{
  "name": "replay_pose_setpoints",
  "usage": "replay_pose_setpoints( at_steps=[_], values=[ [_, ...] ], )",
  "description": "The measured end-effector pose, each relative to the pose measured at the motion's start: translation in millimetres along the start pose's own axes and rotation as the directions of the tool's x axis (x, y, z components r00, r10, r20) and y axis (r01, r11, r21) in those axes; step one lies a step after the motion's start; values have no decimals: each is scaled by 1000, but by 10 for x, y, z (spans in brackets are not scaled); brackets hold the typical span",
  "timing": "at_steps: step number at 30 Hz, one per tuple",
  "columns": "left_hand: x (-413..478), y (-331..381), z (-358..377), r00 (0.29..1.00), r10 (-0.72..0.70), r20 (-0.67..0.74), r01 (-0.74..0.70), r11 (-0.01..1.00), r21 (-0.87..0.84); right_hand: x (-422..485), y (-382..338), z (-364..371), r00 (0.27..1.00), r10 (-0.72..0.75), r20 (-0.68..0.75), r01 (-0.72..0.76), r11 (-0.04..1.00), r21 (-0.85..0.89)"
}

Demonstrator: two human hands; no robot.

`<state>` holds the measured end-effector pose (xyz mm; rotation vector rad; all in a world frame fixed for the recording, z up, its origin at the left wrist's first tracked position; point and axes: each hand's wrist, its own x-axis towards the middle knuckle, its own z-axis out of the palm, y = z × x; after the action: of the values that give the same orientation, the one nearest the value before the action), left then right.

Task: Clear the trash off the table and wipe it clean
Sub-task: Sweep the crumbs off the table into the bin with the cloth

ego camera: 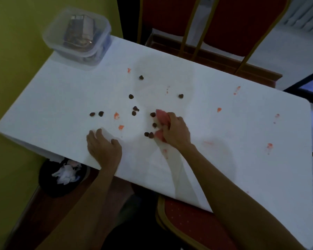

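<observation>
Pink cloth is bunched in my right hand, fingers curled tightly round it, pressed to the white table near its middle. Small dark brown lumps, perhaps food scraps, as the dim light blurs them, lie scattered just beyond and beside that hand. A few touch the cloth. Orange-red smears dot the tabletop, some well off to the right. My left hand sits near the table's near edge, fingers and thumb bent around a white napkin. A clear plastic container stands on the far left corner. Below the table on the left, a black bin holds crumpled white paper.
</observation>
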<state>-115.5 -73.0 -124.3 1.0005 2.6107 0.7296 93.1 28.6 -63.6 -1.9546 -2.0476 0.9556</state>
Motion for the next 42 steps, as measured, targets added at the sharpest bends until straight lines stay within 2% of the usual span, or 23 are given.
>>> replay_pose_setpoints(
  at_steps=[2,4,6,9,13,16,19,22,25,27,32,35,37,39,42],
  values=[
    [44,-7,50,999,-43,8,43,999,16,63,146,-94,990,118,-83,-118,993,-1],
    [45,-39,112,999,-42,4,41,998,52,83,244,-90,968,226,-106,-229,973,-17],
    [19,-88,180,1000,-4,-8,5,994,113,57,223,36,962,257,-97,-260,965,-18],
    [-3,-136,256,999,20,-47,-11,984,179,8,11,305,986,156,-62,-158,987,-29],
    [-10,-137,288,996,34,-81,-15,973,231,0,-310,516,994,-55,96,61,996,-65],
    [-13,-165,286,995,35,-92,-11,969,248,86,-299,390,992,-91,88,94,995,-36],
    [-9,-175,287,994,45,-103,-17,966,257,313,-100,19,998,23,-62,-22,1000,4],
    [-8,-161,296,993,39,-109,-10,967,256,647,157,-395,955,184,-233,-190,982,-2],
    [-10,-154,299,992,34,-122,-3,968,251,966,317,-667,902,352,-250,-372,927,-37],
    [-8,-145,302,990,42,-136,-6,967,256,1095,372,-638,897,383,-219,-409,909,-84],
    [-12,-134,310,985,44,-166,1,965,263,1134,216,-164,953,209,-219,-234,968,-94],
    [-2,-144,318,986,40,-164,6,963,270,998,-3,88,995,-27,-95,9,983,-185],
    [-6,-139,311,987,33,-160,11,964,267,864,-91,178,988,-153,-22,145,964,-223],
    [0,-127,297,987,25,-157,17,965,261,751,-60,189,986,-166,-35,156,968,-194],
    [-6,-98,287,988,19,-152,18,970,241,615,159,116,992,-27,-127,8,989,-150]
  ],
)
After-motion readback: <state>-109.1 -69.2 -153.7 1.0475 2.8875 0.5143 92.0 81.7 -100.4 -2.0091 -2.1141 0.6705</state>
